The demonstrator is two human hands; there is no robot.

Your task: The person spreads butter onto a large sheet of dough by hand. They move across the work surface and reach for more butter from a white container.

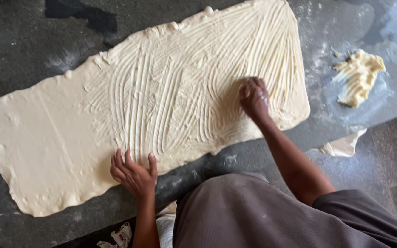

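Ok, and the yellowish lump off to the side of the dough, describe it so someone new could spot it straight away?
Start from the big pale dough sheet spread across the dark floured worktop. Go past its far end, beyond the right hand that rests on it, to a separate lump of soft fat. It is yellower than the dough, small, ragged and finger-streaked, lying alone above a flat pale scrap.

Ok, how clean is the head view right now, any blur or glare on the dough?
Head view: the right hand is motion-blurred, the left hand sharper. Soft daylight, no harsh glare; the finger grooves in the dough sheet read clearly. The dark counter top left is soft, with a faint sheen upper right.
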